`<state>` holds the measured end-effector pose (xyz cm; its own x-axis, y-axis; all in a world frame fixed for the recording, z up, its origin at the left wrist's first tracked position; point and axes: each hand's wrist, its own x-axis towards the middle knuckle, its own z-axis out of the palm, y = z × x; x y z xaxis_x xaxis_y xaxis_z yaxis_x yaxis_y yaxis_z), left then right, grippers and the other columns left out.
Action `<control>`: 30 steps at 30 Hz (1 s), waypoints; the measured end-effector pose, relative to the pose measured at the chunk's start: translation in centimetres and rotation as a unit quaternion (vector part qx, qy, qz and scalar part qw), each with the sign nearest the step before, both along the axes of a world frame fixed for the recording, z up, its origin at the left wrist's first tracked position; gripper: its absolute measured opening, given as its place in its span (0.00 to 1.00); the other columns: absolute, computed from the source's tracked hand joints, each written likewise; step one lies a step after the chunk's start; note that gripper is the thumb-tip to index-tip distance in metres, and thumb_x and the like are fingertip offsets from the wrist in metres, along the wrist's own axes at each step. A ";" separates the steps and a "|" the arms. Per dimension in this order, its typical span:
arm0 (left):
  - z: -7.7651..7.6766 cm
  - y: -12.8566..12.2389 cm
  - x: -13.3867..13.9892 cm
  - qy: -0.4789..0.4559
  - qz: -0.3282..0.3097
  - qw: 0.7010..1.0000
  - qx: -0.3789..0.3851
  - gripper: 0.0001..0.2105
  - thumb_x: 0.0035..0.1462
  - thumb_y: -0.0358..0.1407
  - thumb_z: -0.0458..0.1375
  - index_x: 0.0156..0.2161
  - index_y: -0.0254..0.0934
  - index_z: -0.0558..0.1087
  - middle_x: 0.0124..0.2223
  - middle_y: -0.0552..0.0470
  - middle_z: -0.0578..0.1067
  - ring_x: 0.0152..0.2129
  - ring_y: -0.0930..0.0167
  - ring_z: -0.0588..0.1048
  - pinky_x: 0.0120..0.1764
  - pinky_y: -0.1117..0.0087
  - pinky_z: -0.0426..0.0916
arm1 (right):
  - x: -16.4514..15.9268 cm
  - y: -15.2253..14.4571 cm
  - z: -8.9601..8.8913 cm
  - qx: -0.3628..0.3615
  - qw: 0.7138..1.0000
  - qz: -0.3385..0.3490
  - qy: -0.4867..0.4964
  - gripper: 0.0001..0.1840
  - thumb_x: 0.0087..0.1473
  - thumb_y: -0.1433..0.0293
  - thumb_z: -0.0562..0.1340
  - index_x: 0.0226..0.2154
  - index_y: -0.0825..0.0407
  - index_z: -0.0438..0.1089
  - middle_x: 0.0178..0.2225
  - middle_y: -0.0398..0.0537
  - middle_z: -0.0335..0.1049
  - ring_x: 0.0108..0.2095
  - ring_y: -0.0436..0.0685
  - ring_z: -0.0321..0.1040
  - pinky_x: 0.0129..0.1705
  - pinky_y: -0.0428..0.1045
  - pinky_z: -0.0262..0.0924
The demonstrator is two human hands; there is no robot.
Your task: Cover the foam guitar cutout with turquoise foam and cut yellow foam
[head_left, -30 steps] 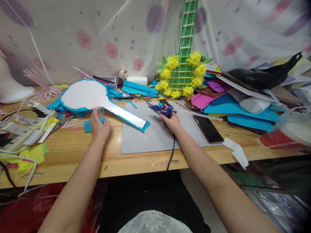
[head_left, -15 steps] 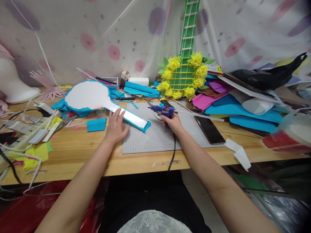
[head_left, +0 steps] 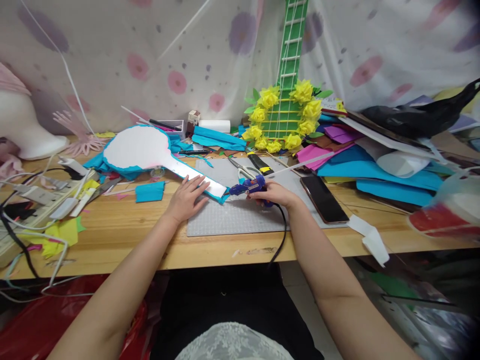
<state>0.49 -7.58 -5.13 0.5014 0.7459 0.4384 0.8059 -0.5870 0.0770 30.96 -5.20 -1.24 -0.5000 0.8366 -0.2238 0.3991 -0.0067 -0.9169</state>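
Watching remotely, I see the right hand (head_left: pixel 275 193) grip the glue gun (head_left: pixel 248 186); a slip could scorch the left hand (head_left: pixel 183 202), fingers (head_left: pixel 200 188) outspread on the white handle (head_left: pixel 216 188).

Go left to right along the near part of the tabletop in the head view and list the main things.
Power strip → flat piece of blue paper → left hand → blue glue gun in the right hand → black phone → white paper strip.
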 end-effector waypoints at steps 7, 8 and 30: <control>-0.4 0.3 -0.1 -0.005 0.012 1.000 -0.016 0.20 0.60 0.41 0.48 0.55 0.37 0.69 0.59 0.46 0.67 0.59 0.64 0.62 0.62 0.51 0.49 | -0.5 0.0 -0.4 0.027 0.999 0.006 -0.045 0.14 0.44 0.63 0.64 0.32 0.55 0.70 0.21 0.40 0.66 0.18 0.46 0.59 0.20 0.44 0.54; -0.4 0.3 -0.1 -0.005 0.012 1.000 -0.016 0.20 0.60 0.41 0.48 0.55 0.37 0.69 0.59 0.46 0.67 0.59 0.64 0.62 0.62 0.51 0.48 | -0.6 0.0 -0.3 0.028 0.998 -0.005 -0.056 0.14 0.45 0.62 0.64 0.33 0.55 0.70 0.21 0.40 0.65 0.18 0.45 0.58 0.19 0.44 0.53; -0.2 0.2 0.0 -0.015 0.016 0.999 -0.024 0.23 0.55 0.29 0.46 0.55 0.42 0.68 0.59 0.49 0.68 0.58 0.65 0.63 0.63 0.46 0.42 | -1.2 0.4 -1.8 0.053 0.997 -0.002 -0.057 0.21 0.44 0.54 0.65 0.33 0.54 0.71 0.22 0.40 0.64 0.21 0.46 0.58 0.23 0.44 0.53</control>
